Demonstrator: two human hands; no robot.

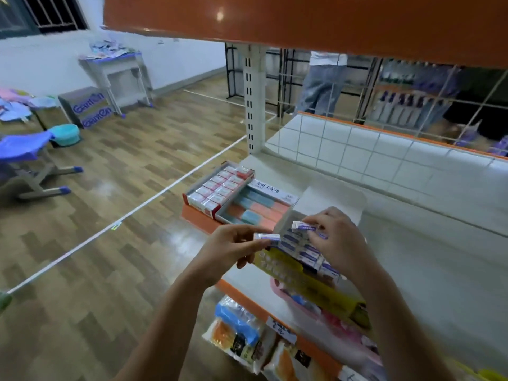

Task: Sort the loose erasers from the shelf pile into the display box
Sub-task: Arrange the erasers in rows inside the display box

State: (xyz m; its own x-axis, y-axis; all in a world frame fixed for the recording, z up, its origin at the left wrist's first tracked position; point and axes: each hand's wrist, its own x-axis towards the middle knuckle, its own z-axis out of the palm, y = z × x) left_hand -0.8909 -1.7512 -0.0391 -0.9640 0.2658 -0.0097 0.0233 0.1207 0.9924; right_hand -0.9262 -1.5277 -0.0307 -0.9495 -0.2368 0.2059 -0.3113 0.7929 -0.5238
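So both hands were busy here. The left hand [233, 247] had its fingers [242, 264] curled in and pinched a small white eraser with a purple sleeve [267, 237] right at the near-left corner of the yellow-fronted cardboard display box [308, 273]. The right hand [336, 237] hovered over the box, fingers narrowed around a second white-and-purple eraser [303, 226] just above the rows of matching erasers [302, 250] already packed inside. The box sat tilted on the front edge of the white metal shelf [439, 270], with a red box of small erasers [217, 188] and a tray of blue and pink blocks [255, 209] further left. Beyond was wood-pattern flooring [110, 215], a white wire grid back [357, 149], and an orange shelf overhead [302, 20]
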